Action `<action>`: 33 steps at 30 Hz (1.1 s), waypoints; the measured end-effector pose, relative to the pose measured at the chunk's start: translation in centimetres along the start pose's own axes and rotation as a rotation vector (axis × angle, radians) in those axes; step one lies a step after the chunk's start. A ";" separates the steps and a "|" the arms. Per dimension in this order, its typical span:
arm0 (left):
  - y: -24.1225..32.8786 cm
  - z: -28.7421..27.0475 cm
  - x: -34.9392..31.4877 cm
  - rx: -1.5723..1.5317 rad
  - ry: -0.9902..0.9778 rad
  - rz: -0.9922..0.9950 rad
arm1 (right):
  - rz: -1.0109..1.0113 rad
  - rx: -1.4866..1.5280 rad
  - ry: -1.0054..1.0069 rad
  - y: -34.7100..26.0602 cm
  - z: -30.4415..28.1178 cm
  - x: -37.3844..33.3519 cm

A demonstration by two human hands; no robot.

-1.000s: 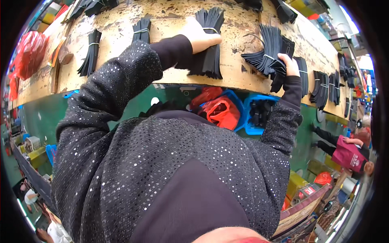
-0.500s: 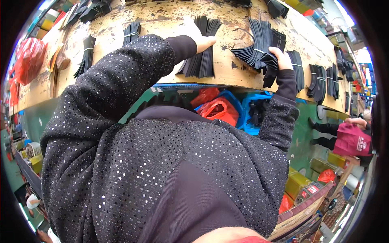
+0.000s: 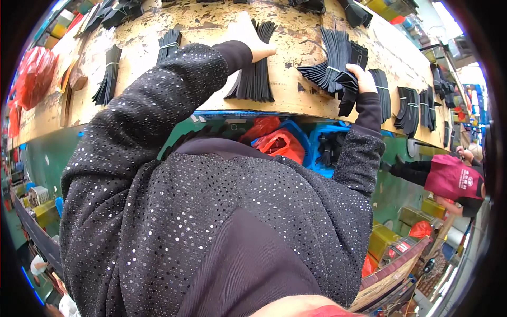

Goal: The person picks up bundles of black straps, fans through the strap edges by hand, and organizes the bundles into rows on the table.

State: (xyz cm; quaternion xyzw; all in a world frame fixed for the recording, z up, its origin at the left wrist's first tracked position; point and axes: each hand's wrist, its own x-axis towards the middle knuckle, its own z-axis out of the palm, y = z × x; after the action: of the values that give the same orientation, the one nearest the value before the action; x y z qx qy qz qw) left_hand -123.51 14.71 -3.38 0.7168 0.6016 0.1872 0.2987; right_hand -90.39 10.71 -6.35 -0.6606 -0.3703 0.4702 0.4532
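Observation:
My left hand (image 3: 254, 39) is washed out by glare. Its fingers stretch toward the far side and its thumb lies across the narrow middle of a bundle of black strips (image 3: 251, 84), which fans out at both ends on the worktable (image 3: 296, 98). What lies under the palm is hidden. My right hand (image 3: 365, 80) is closed on dark strips (image 3: 346, 100) at the right side of a larger fanned bundle (image 3: 332, 50), bound with a pale band. Several strips of this bundle splay to the left.
Banded bundles stand left (image 3: 108, 74) and right (image 3: 406, 108); more lie along the far side. A red plastic bag (image 3: 38, 74) is at the left. Below the table edge are blue baskets (image 3: 316, 140) and red bags (image 3: 282, 145). A person in a maroon apron (image 3: 449, 177) is at the right.
The view has shifted slightly, so the table's contents appear a little further left. My left hand's fingers show further forward. My right hand keeps its hold. The person at the right has moved.

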 end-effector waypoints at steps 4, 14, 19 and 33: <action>-0.8 1.7 0.9 0.170 0.165 0.067 | -0.076 -0.045 0.066 0.0 0.2 -0.2; 0.1 -0.3 -1.2 0.025 0.516 0.289 | 0.017 0.322 -0.038 -0.9 -2.5 -2.2; 1.6 -1.4 -4.3 -0.125 0.513 0.569 | 0.015 0.340 0.104 0.1 -5.1 -3.5; 0.2 -5.0 -12.3 -1.034 -0.587 0.845 | -0.866 -0.417 0.653 -5.9 20.6 -23.6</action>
State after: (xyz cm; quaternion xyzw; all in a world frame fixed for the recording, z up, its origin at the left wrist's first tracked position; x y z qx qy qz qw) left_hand -129.03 3.75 1.69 0.6758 0.0035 0.3469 0.6504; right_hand -117.18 -3.84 2.95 -0.6351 -0.5326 -0.0693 0.5552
